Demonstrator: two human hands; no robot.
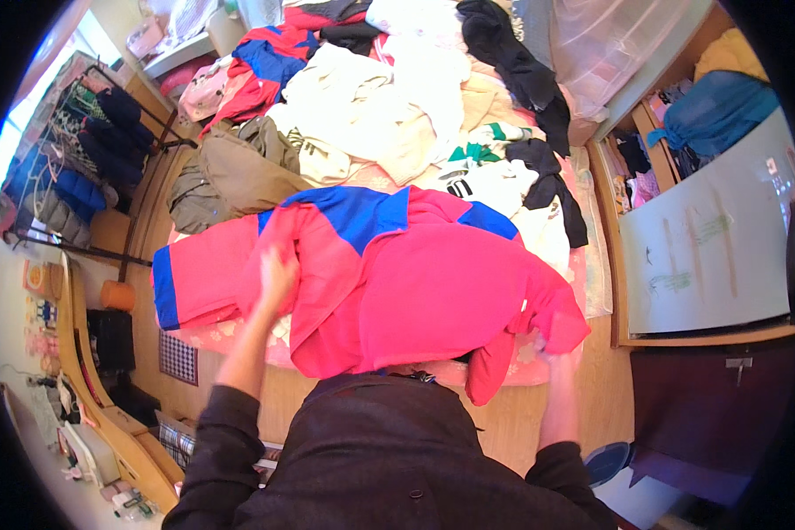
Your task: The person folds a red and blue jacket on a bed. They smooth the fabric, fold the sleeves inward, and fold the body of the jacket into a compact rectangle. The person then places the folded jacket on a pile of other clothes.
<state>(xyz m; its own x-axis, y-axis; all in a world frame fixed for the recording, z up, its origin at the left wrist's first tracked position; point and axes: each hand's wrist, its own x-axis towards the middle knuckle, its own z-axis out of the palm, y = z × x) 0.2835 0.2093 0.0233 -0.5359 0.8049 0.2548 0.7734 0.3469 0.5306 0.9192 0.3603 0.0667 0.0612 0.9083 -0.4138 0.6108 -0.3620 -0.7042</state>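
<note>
A red jacket point(437, 298) with blue panels is spread across the near edge of the bed, its front part bunched and overlapping. On its left side, my left hand point(278, 275) is blurred, with the fingers curled into a fold of the red fabric. A sleeve or panel with a blue end band point(166, 288) lies flat to the left of that hand. At the right end, my right hand point(554, 348) grips the jacket from below, and draped cloth hides most of its fingers. One red flap point(490, 371) hangs over the bed's edge between my hands.
Behind the jacket, brown trousers point(238, 172), a cream garment point(344, 79), black clothing point(517, 59) and another red-and-blue garment point(265, 63) are heaped on the pink bedspread point(530, 371). Left stands a clothes rack point(93, 146); right, a cabinet with a pale sliding door point(709, 245).
</note>
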